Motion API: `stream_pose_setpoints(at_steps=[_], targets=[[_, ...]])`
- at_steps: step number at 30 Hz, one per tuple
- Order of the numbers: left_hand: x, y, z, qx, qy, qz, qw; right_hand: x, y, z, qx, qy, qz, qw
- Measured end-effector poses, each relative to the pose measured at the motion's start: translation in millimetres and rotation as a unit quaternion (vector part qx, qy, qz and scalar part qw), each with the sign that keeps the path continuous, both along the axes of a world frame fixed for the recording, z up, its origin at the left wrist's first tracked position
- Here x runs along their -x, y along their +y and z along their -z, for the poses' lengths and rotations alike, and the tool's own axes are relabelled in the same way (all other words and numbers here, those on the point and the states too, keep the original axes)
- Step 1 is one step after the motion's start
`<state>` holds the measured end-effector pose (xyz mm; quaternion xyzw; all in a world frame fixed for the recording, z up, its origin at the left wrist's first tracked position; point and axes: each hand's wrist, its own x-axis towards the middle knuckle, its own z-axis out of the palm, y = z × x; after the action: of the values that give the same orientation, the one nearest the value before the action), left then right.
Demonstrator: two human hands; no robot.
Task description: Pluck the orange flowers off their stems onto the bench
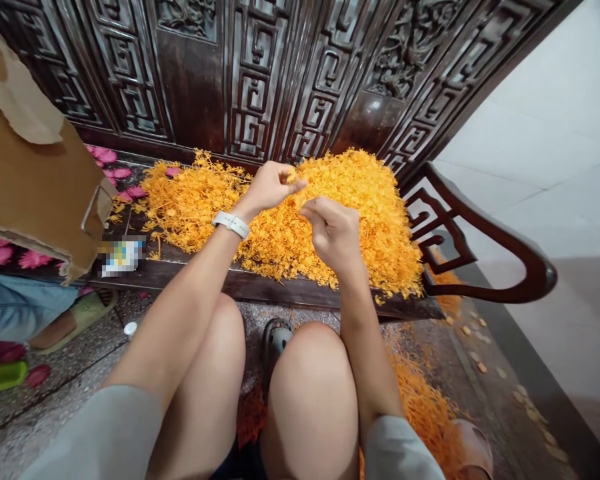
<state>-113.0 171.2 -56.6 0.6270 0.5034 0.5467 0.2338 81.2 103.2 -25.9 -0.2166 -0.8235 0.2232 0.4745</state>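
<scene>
A large heap of shredded orange-yellow flower strands (365,193) covers the dark wooden bench seat (260,290). Both hands are directly above the heap. My left hand (269,188), with a white wristwatch (231,225) on its wrist, pinches a small orange piece (291,178) between thumb and fingers. My right hand (333,233) hangs just to the lower right, its fingers curled toward the thumb. Those fingertips are partly hidden, and I cannot tell whether they hold a strand.
Carved dark wooden panels (255,87) rise behind the seat, and a fretwork armrest (480,247) stands at right. A cardboard box (35,180) overhangs the left end, beside a blurred packet (123,257). Another person's denim-clad leg (15,307) is at left. Orange strands lie scattered on the speckled floor (70,393).
</scene>
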Motion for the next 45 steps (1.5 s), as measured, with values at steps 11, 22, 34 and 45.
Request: stream_pose_setpoints(at_steps=[11, 22, 34, 45], targets=[[-3.3, 8.2, -9.1, -0.060, -0.040, -0.071, 0.995, -15.2, 40.7, 11.4, 0.395, 0.352, 0.003, 0.848], [-27.5, -16.7, -20.9, -0.118, 0.083, 0.043, 0.989, 10.0, 39.2, 24.4, 0.371, 0.210, 0.082, 0.901], [-30.4, -23.2, -27.1, 0.020, -0.042, 0.220, 0.974, 1.2, 45.6, 34.6, 0.302, 0.181, 0.072, 0.933], [-36.5, -22.5, -20.0, 0.149, -0.284, 0.193, 0.927, -8.6, 43.1, 35.6, 0.128, 0.009, 0.068, 0.989]])
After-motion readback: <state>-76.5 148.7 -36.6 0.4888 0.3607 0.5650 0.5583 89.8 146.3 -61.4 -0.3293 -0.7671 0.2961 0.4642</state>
